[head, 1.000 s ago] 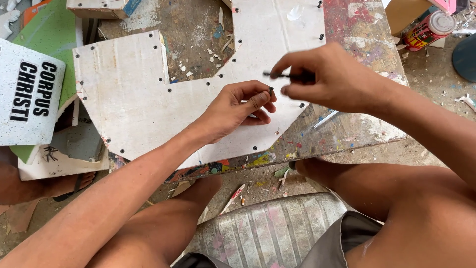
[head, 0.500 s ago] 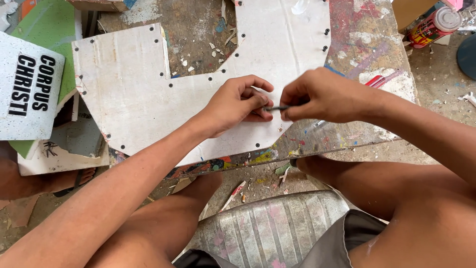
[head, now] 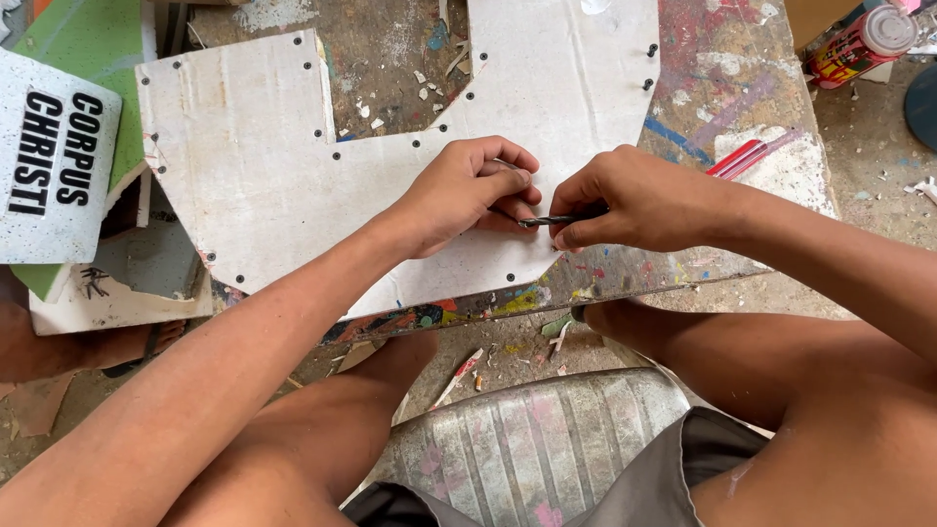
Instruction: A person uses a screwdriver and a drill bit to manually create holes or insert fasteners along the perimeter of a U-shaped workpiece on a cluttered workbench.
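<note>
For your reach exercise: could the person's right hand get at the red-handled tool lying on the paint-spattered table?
Probably yes: the red-handled tool lies uncovered just beyond the right hand, though that hand holds a thin dark tool.

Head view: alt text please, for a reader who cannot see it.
Both hands meet over a white cut-out board on a paint-spattered table: the right hand holds a thin dark tool, its tip at the left hand's fingers. A red can stands beyond.

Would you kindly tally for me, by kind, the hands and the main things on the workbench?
Hands: 2 (left hand, right hand)
Thin dark tool: 1
White cut-out board: 1
Red pen: 1
Red can: 1
Total: 6
</note>
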